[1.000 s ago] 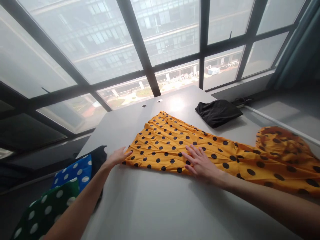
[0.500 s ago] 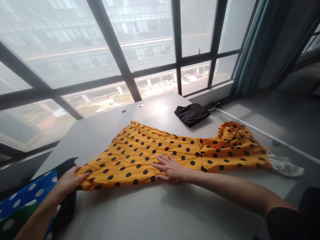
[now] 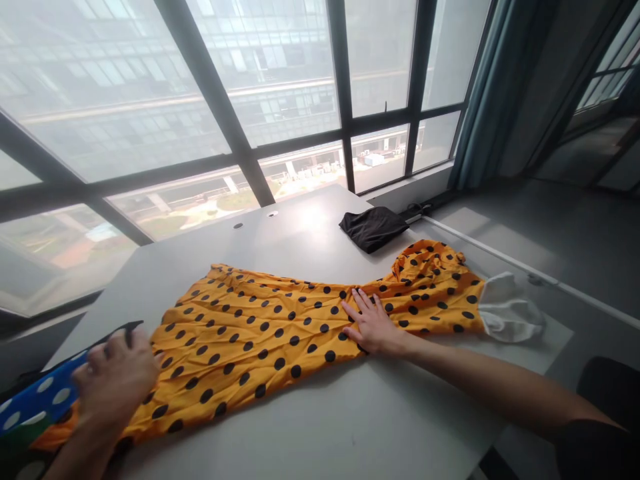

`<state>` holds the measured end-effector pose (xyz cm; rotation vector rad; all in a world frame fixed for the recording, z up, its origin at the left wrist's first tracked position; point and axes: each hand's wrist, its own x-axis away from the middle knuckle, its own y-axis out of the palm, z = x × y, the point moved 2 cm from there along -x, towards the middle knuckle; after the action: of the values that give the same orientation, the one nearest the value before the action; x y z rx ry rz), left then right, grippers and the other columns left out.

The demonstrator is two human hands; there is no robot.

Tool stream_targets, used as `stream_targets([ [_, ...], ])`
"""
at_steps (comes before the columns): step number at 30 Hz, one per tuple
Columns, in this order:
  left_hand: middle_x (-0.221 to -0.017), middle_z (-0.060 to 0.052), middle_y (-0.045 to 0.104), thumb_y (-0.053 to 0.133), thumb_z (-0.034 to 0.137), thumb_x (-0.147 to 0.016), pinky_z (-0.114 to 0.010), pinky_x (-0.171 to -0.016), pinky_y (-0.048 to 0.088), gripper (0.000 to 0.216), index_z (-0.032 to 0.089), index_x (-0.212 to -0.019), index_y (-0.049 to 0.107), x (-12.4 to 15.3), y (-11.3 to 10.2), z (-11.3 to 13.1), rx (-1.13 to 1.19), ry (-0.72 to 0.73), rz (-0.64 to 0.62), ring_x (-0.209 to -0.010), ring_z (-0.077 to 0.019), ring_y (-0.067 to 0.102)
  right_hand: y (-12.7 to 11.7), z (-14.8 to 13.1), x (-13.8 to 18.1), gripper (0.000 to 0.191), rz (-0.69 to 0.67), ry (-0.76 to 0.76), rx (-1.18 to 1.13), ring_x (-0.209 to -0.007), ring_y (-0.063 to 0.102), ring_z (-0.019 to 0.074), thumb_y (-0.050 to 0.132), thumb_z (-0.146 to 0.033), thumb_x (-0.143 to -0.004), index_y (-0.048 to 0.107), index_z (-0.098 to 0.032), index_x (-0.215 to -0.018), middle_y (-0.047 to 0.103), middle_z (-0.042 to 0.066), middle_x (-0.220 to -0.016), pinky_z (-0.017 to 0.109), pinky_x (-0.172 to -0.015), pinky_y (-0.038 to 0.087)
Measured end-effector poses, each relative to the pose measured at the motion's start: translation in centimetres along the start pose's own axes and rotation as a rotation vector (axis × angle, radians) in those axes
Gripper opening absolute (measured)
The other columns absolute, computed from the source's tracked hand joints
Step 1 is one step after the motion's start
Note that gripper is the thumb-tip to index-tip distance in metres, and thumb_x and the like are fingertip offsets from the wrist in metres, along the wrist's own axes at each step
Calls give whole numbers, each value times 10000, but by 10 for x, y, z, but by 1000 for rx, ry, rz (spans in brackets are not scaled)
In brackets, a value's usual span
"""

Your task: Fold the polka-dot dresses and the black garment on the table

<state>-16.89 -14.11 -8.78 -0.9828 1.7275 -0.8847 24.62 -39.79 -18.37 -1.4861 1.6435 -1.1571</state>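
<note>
An orange dress [image 3: 280, 327] with black polka dots lies spread across the table, its puffed sleeve [image 3: 430, 257] bunched at the right. White cloth [image 3: 505, 310] sticks out from its right end. Flat on the dress at its narrow middle rests my right hand [image 3: 375, 327], fingers spread, gripping nothing. My left hand [image 3: 117, 373] is over the dress's wide left end, fingers bent and smeared by motion, so its hold on the fabric is unclear. Left of that hand lie blue cloth [image 3: 45, 393] with white dots and green cloth [image 3: 20, 437], partly covered by the dress.
A folded black cloth [image 3: 374, 228] lies on the white table [image 3: 320, 247] toward the back. Large windows with dark frames [image 3: 345, 80] stand behind the table. A curtain [image 3: 480, 100] hangs at the right, and a dark chair-like shape [image 3: 607, 387] is at the lower right.
The dress has shifted left, its wide end now over the blue and green cloth. My right hand has moved right to the dress's narrow middle; my left hand has lifted and turned.
</note>
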Motion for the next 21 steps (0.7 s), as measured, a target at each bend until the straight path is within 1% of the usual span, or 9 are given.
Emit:
stream_targets([
  [1, -1303, -73, 750, 315, 407, -969, -576, -1036, 498, 526, 290, -1347, 662, 5, -4, 30, 31, 135, 74, -1322, -378, 587, 0, -4, -3, 748, 2, -1, -12, -1648, -12, 336, 441, -613, -1053, 311, -244, -1691, 45, 147, -1775, 611, -1296, 36],
  [2, -1397, -126, 697, 306, 395, -988, -527, -1065, 500, 550, 218, -1372, 658, 11, -8, 64, 99, 273, 91, -1339, -348, 586, -1, -7, -6, 735, 24, -7, -18, -1649, 5, 330, 422, -609, -1059, 320, -244, -1689, 65, 142, -1775, 599, -1299, 49],
  [4, -1540, -155, 586, 320, 384, -1030, -490, -1169, 434, 563, 163, -1448, 626, 22, -12, 134, 265, 501, 33, -1415, -310, 544, -7, -9, -13, 687, 94, -25, -6, -1650, 53, 308, 379, -579, -1078, 348, -247, -1679, 116, 126, -1775, 564, -1307, 71],
  [7, -1691, -94, 404, 361, 462, -1069, -629, -1255, 274, 580, 259, -1594, 501, 34, -10, 215, 401, 615, -119, -1574, -361, 333, -16, 8, -20, 656, 153, 16, 63, -1648, 90, 300, 362, -533, -1089, 360, -237, -1674, 140, 127, -1773, 560, -1308, 74],
  [9, -1742, -69, 288, 389, 529, -1072, -700, -1252, 205, 613, 318, -1648, 414, 38, -3, 243, 447, 589, -219, -1612, -403, 216, -16, 33, -20, 692, 142, 88, 121, -1647, 80, 315, 396, -550, -1073, 338, -227, -1682, 119, 137, -1773, 570, -1306, 72],
  [12, -1767, -42, 196, 359, 579, -1079, -696, -1268, 144, 645, 362, -1685, 314, 41, 12, 252, 509, 555, -274, -1630, -393, 141, -12, 76, -13, 781, 179, 123, 222, -1646, 84, 321, 427, -623, -1038, 301, -222, -1696, 124, 136, -1773, 542, -1317, 72],
  [16, -1777, 2, 149, 325, 641, -1068, -653, -1290, 113, 658, 404, -1681, 305, 31, 32, 237, 531, 555, -257, -1641, -361, 104, -3, 116, -5, 745, 246, 143, 300, -1630, 186, 322, 367, -648, -1036, 395, -243, -1661, 240, 115, -1755, 535, -1313, 144],
  [18, -1779, 5, 149, 303, 686, -1052, -674, -1283, 107, 678, 415, -1673, 322, 13, 44, 223, 517, 480, -277, -1640, -377, 90, 1, 125, -5, 724, 272, 142, 318, -1618, 227, 325, 355, -639, -1035, 434, -251, -1641, 284, 106, -1743, 540, -1306, 179],
  [21, -1779, -23, 159, 255, 728, -1029, -729, -1257, 104, 738, 394, -1685, 301, -27, 66, 192, 485, 275, -361, -1632, -420, 88, 7, 132, -7, 719, 315, 125, 347, -1606, 260, 325, 346, -633, -1031, 469, -236, -1618, 319, 125, -1727, 548, -1296, 208],
])
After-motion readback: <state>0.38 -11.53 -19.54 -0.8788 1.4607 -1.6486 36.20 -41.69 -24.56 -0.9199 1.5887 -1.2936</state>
